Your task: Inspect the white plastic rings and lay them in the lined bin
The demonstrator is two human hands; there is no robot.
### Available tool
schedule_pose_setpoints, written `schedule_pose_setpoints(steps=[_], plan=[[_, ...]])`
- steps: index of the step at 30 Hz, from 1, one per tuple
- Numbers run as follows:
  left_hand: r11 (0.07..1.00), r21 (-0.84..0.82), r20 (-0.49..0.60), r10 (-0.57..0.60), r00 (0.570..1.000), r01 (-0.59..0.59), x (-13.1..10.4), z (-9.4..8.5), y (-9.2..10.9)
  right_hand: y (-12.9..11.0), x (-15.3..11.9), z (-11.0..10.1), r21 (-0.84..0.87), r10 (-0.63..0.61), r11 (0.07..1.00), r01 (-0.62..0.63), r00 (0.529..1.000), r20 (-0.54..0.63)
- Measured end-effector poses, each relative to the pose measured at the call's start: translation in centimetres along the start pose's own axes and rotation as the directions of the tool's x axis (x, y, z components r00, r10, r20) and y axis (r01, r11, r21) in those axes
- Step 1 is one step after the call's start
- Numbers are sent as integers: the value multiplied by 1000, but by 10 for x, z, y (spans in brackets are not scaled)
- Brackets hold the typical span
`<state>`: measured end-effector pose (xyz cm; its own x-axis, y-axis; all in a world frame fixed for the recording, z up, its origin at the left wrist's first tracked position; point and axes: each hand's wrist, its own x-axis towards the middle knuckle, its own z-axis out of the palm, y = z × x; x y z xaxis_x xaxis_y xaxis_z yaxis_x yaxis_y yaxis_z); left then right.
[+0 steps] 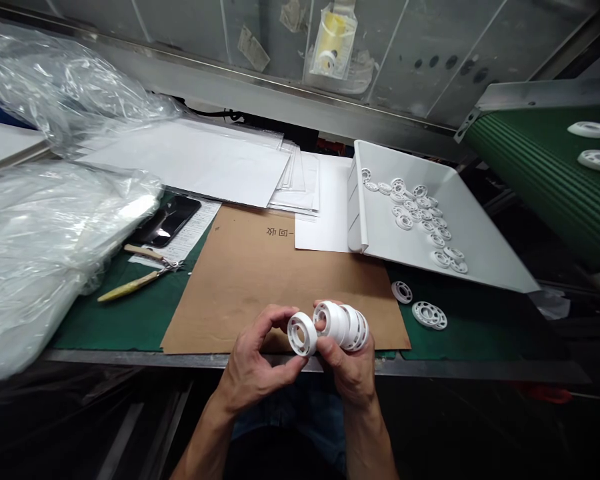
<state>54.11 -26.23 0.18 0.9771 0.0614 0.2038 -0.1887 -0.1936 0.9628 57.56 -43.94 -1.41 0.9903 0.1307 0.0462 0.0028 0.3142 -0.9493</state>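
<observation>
My left hand (260, 357) pinches one white ring (301, 334) between thumb and fingers, its open face toward the camera. Just right of it, my right hand (353, 367) is closed around a row of several white rings (340, 325), stacked face to face and lying sideways. Both hands are above the front edge of a brown cardboard sheet (280, 280). On the green mat to the right lie a loose ring (402, 292) and a small overlapping group of rings (429, 315).
A white tray (490, 247) holds many rings at the right, near a green conveyor belt (555, 173) carrying two more. Paper sheets (190, 160) lie behind the cardboard. Pliers (140, 280), a black phone (167, 220) and plastic bags (55, 247) are at the left.
</observation>
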Motion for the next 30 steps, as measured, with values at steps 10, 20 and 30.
schedule_pose_setpoints(steps=[10,20,30], plan=[[993,34,-92,119,989,-116,-3,1,-7,-2,1,0,12,40,999,-41,999,33],[981,37,-71,191,979,-189,-5,1,-16,2,1,-2,13,56,998,-57,997,44],[982,64,-54,183,982,-179,-5,4,-14,2,0,-2,37,44,998,-47,996,74]])
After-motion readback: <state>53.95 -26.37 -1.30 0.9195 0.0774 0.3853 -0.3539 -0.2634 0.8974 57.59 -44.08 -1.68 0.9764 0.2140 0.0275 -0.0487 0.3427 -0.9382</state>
